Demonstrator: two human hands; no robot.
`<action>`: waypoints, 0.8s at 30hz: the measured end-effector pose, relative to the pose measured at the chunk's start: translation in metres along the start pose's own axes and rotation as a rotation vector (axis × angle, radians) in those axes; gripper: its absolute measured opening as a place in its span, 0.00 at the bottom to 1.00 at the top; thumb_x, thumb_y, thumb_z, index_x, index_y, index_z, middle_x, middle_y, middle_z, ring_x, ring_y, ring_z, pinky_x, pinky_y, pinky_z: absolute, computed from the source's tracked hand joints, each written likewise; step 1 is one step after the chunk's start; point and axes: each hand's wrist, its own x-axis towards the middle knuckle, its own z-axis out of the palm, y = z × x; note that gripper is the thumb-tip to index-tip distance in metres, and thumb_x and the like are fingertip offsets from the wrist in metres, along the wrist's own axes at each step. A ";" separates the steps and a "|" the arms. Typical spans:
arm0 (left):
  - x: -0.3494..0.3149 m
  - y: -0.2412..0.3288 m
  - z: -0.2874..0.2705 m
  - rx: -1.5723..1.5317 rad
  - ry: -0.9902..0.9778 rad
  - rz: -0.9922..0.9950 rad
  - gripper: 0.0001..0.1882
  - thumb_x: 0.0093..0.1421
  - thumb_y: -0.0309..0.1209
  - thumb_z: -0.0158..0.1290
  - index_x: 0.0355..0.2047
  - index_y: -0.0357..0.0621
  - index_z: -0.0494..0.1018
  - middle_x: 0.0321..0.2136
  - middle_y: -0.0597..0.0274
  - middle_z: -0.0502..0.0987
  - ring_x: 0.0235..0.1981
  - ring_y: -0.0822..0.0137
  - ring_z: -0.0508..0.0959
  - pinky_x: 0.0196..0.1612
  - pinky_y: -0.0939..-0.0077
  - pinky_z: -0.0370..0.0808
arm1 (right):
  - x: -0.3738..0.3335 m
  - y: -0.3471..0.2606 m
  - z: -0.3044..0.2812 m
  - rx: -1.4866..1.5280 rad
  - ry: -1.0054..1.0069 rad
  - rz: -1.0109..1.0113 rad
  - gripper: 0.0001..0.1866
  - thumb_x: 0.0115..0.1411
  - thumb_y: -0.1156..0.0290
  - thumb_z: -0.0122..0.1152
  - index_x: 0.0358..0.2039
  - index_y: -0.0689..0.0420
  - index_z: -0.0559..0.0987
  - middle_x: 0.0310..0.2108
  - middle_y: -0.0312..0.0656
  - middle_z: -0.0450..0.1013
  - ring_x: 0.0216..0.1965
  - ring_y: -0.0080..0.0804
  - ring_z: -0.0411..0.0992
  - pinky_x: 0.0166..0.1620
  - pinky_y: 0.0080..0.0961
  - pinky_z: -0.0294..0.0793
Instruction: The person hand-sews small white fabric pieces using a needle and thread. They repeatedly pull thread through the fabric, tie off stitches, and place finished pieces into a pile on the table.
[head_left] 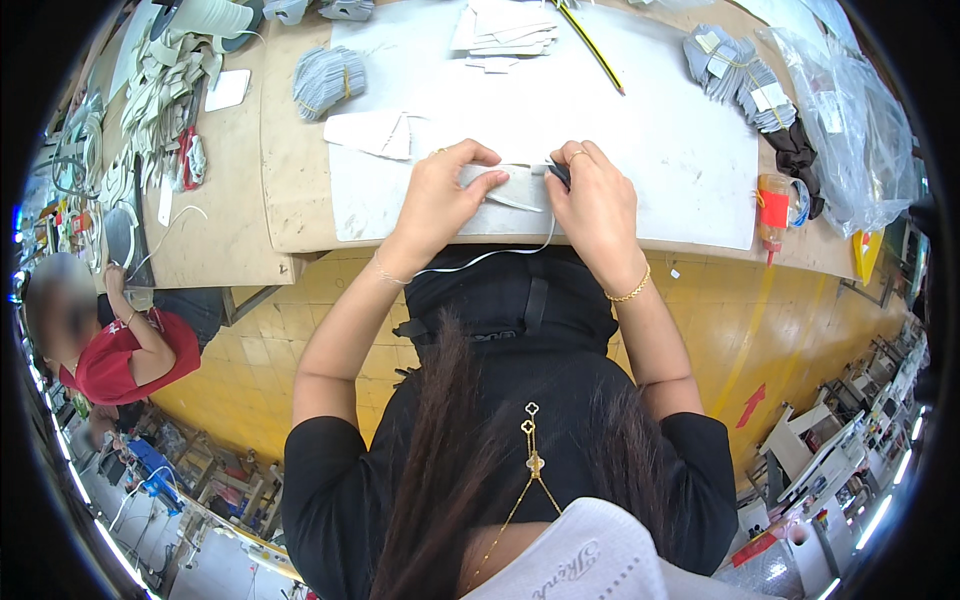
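Observation:
Above the table's near edge, my left hand (445, 200) pinches a small off-white strip of material (515, 187) between thumb and fingers. My right hand (597, 200) is closed around a small black object (559, 172) at the strip's other end; its kind is mostly hidden by the fingers. From beneath that hand a thin white cord (500, 259) loops down over my lap toward my left wrist. Beyond my left hand lies a flat white cut piece (370, 134) on the pale work sheet (680, 170).
At the far side are stacked white pieces (505, 28) and a yellow-black pencil (592, 48). Grey bundles (330, 82) lie left, others (738, 70) right, near a red-banded bottle (772, 212) and clear plastic bag (850, 130). A co-worker in red (130, 350) sits left.

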 end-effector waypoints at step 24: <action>-0.025 -0.021 0.044 0.642 0.157 0.494 0.22 0.57 0.26 0.59 0.52 0.34 0.75 0.47 0.53 0.76 0.51 0.56 0.75 0.55 0.60 0.71 | 0.003 0.006 0.008 -0.082 -0.062 0.109 0.11 0.54 0.72 0.68 0.37 0.60 0.79 0.34 0.45 0.77 0.35 0.46 0.78 0.39 0.39 0.78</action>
